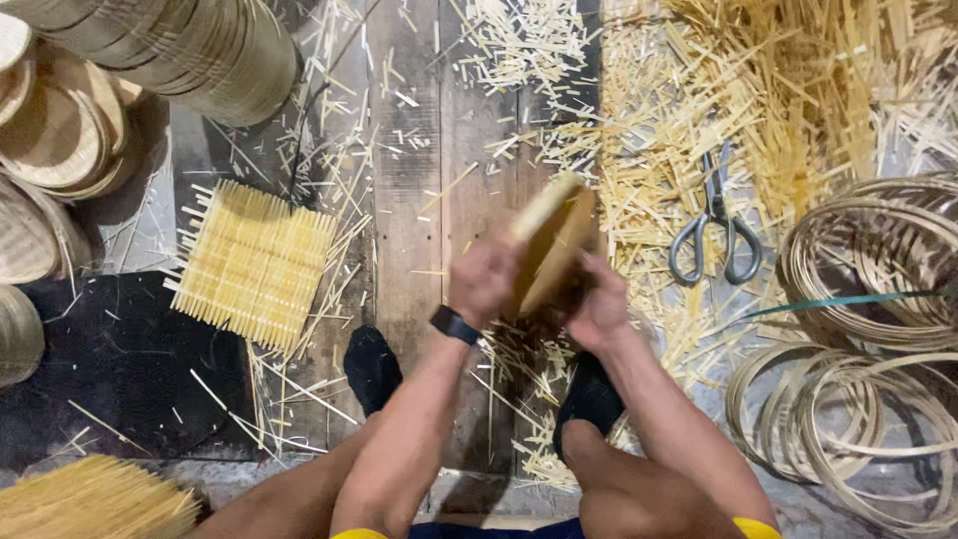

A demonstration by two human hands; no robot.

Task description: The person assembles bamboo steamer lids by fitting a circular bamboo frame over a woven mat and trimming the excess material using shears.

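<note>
Both my hands grip a round woven bamboo basket (552,243), held edge-on and blurred by motion above the wooden floor. My left hand (483,279), with a black watch on the wrist, holds its left side. My right hand (602,304) holds its lower right side. My feet in dark socks rest on the planks just below.
A square woven bamboo mat (251,264) lies to the left. Grey-handled scissors (715,225) lie among bamboo offcuts (778,100) to the right. Coiled bamboo hoops (868,329) sit at the right edge. Stacked finished baskets (70,110) fill the top left. A bundle of bamboo strips (90,499) lies bottom left.
</note>
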